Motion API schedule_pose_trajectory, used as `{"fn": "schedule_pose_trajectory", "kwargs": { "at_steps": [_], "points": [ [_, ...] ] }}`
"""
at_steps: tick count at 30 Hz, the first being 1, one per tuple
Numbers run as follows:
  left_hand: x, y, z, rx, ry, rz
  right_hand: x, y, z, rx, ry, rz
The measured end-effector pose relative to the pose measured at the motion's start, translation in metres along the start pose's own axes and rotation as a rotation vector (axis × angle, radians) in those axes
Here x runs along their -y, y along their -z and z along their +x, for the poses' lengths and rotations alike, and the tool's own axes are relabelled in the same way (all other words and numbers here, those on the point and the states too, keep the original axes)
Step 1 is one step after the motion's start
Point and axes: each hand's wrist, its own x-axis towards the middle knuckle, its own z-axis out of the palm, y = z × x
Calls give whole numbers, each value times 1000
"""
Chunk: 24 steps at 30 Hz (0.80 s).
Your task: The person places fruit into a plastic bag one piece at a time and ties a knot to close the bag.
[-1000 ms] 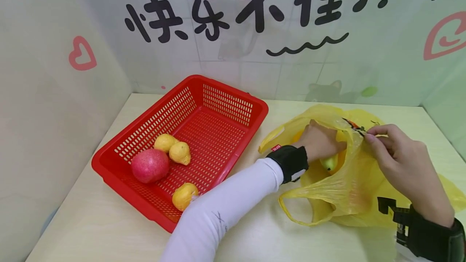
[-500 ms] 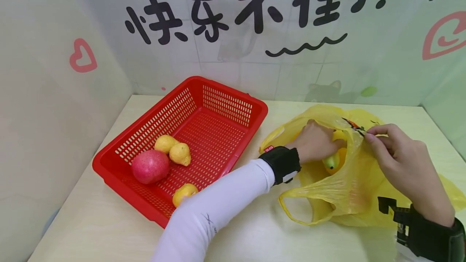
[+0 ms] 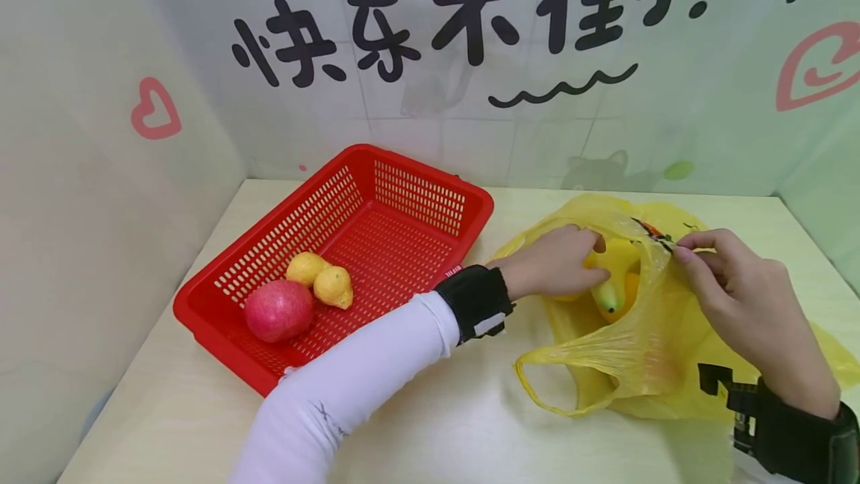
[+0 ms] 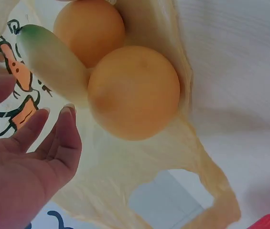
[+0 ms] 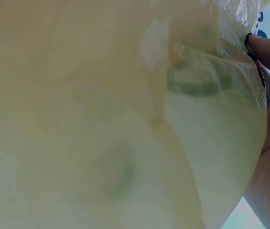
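Observation:
My left hand [image 3: 558, 260] is at the mouth of a yellow plastic bag [image 3: 645, 349], thumb and fingers apart and holding nothing. Inside the bag, the left wrist view shows two round orange fruits [image 4: 134, 93] beside a long pale-yellow fruit with a green end [image 4: 53, 64], like a banana. These lie just past the fingertips of that hand. My right hand [image 3: 752, 305] pinches the bag's upper edge between thumb and fingers, keeping the mouth spread. In the right wrist view the bag's thin plastic fills most of the picture.
A red perforated basket [image 3: 416, 193] stands on the left of the pale table [image 3: 430, 432]. In it lie a pinkish-red round fruit [image 3: 278, 311] and two small yellow fruits [image 3: 333, 287]. A loop handle of the bag spreads toward the front. Printed curtains enclose the back and sides.
My left hand has drawn back leftward toward the bag's opening, uncovering more of the long fruit. Its sleeve now hides the yellow fruit at the basket's front. The right hand keeps its place.

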Motion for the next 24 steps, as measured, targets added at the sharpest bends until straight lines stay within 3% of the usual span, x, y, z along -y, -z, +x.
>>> {"fn": "schedule_pose_trajectory", "kwargs": {
  "at_steps": [5, 9, 14, 19, 24],
  "points": [
    [4, 6, -10, 29, -53, -18, -1, 0, 0, 2, 3, -6],
    [7, 20, -19, 63, -80, -61, -1, 0, 0, 0, 4, -9],
    [14, 43, -34, 104, -70, -139, -2, 1, 1, 2, 2, -8],
    [26, 66, -52, 108, -70, -143, -2, 0, 0, 2, -4, -4],
    [44, 91, -73, 79, 7, -116, -2, 1, 0, 1, -6, -5]
  ]
}}
